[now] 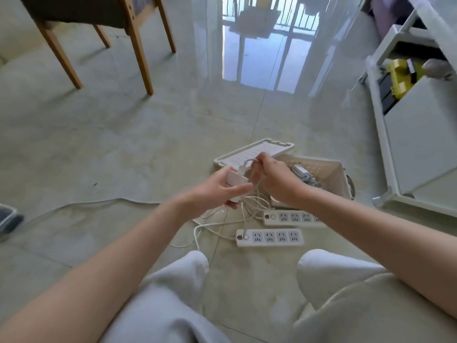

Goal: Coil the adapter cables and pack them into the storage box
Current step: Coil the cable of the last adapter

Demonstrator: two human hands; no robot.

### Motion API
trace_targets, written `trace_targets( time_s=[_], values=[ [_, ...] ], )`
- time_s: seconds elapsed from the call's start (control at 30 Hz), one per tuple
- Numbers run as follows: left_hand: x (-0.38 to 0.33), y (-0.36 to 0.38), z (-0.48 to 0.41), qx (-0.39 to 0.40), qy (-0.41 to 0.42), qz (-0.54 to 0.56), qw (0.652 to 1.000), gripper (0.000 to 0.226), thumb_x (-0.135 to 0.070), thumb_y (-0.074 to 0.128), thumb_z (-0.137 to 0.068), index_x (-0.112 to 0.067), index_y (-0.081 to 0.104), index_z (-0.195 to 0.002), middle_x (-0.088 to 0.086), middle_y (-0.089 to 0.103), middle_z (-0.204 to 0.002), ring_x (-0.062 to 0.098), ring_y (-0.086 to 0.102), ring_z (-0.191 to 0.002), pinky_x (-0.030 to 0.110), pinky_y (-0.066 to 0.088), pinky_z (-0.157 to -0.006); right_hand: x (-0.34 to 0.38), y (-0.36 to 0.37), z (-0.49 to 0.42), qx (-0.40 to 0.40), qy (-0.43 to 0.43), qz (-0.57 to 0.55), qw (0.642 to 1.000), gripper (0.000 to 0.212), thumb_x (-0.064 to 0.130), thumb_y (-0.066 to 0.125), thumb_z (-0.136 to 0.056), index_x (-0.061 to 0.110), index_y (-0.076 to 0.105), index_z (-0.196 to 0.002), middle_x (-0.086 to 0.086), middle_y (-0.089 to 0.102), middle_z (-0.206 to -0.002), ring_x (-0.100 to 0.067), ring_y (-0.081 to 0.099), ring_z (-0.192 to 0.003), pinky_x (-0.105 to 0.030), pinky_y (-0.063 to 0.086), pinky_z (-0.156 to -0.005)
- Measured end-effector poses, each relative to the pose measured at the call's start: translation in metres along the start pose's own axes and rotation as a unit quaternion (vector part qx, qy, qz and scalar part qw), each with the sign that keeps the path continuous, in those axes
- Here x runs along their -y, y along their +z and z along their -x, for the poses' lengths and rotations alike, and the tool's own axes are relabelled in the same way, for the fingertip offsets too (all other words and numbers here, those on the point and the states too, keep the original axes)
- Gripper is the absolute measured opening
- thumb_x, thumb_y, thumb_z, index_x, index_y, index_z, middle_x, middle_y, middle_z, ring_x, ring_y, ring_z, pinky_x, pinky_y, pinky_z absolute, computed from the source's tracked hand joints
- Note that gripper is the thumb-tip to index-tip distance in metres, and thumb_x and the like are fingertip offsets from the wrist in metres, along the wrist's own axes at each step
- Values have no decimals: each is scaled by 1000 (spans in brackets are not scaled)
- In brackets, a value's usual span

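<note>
My left hand [217, 191] grips a white adapter block [236, 179] above the floor. Its thin white cable [249, 201] loops out of the top and hangs in loose turns below. My right hand [274, 180] pinches that cable just right of the block. Behind my right hand stands the beige storage box [333, 177], open, with a grey adapter and cable [304, 175] inside. Its white lid [259, 151] lies flat on the floor to the box's left. Two white power strips [270, 237] [294, 218] lie on the tiles below my hands, their cords tangled.
I sit on a glossy tiled floor with my knees in grey trousers [183, 288] at the bottom. A wooden chair [103, 28] stands far left. A white shelf unit [415, 134] with yellow items stands at the right. A thin cord [86, 203] trails off left.
</note>
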State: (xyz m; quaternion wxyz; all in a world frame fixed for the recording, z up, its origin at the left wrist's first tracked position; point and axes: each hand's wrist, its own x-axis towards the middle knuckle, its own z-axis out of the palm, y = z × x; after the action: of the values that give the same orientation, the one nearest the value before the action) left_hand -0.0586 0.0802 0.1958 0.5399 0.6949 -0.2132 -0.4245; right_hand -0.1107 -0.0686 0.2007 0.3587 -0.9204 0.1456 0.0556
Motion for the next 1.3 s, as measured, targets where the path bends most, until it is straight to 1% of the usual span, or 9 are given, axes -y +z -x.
trace_targets(
  time_s=[0.13, 0.23, 0.33, 0.47, 0.7, 0.83, 0.97, 1.17, 1.3],
  values=[
    [-21, -9, 23, -36, 37, 174, 983, 17, -20, 48, -93, -6, 47, -103, 7, 52, -83, 12, 53, -66, 17, 47, -56, 24, -6, 4, -18, 46, -138, 989, 24, 25, 37, -100, 7, 53, -104, 2, 60, -69, -7, 52, -60, -21, 40, -59],
    [-30, -17, 41, -68, 73, 295, 950, 18, -15, 40, -98, 1, 46, -104, 12, 54, -82, 16, 57, -66, 23, 50, -62, 39, 5, 12, -33, 35, -249, 967, 15, 17, 39, -99, 7, 50, -102, -2, 58, -68, -14, 54, -59, -27, 47, -65],
    [-29, -22, 56, -110, 88, 370, 918, 18, -8, 34, -100, 1, 49, -100, 13, 55, -84, 20, 59, -72, 29, 51, -73, 56, 18, 23, -75, -16, -240, 968, 6, 12, 44, -97, 13, 50, -96, 0, 57, -69, -10, 49, -53, -18, 43, -53],
    [-15, -23, 70, -160, 89, 408, 894, 15, -15, 39, -99, -7, 52, -99, 7, 57, -81, 13, 62, -66, 25, 49, -73, 74, 41, 45, -91, -33, -165, 982, 14, 22, 50, -95, 18, 61, -102, 4, 59, -67, 0, 46, -50, -10, 35, -47],
    [-9, -16, 77, -213, 67, 357, 907, 6, -17, 52, -93, -17, 50, -98, 4, 56, -92, 21, 59, -84, 33, 48, -69, 84, 73, 79, -52, -25, -154, 986, 23, 16, 40, -98, 17, 57, -114, 4, 60, -70, 6, 47, -44, -10, 33, -46],
    [-16, -18, 76, -304, 99, 270, 908, 12, -9, 55, -93, -18, 48, -93, 2, 52, -93, 18, 57, -82, 32, 50, -64, 81, 79, 99, -18, -22, -117, 993, 24, 21, 39, -99, 15, 56, -114, 3, 59, -77, -9, 51, -66, -23, 38, -64],
    [-14, -27, 77, -387, 110, 38, 915, 20, -10, 64, -88, -16, 49, -98, -4, 52, -85, 17, 55, -76, 32, 49, -66, 70, 71, 113, -56, -106, 33, 992, 28, 27, 35, -100, 12, 58, -109, -6, 67, -100, -24, 60, -88, -35, 44, -76],
    [-19, -19, 83, -300, 104, -257, 913, 26, -12, 70, -81, -15, 60, -105, -8, 56, -78, 12, 53, -69, 18, 36, -59, 57, 39, 111, -125, -172, 127, 969, 28, 32, 41, -98, 14, 63, -97, 0, 66, -92, -24, 62, -79, -38, 48, -71],
    [-20, -16, 84, -225, 56, -337, 912, 36, -13, 73, -78, -17, 64, -113, 1, 61, -94, 18, 55, -83, 22, 39, -71, 50, 19, 109, -180, -221, 128, 950, 25, 32, 53, -93, 10, 63, -88, -2, 63, -84, -22, 59, -68, -37, 51, -61]
  ],
)
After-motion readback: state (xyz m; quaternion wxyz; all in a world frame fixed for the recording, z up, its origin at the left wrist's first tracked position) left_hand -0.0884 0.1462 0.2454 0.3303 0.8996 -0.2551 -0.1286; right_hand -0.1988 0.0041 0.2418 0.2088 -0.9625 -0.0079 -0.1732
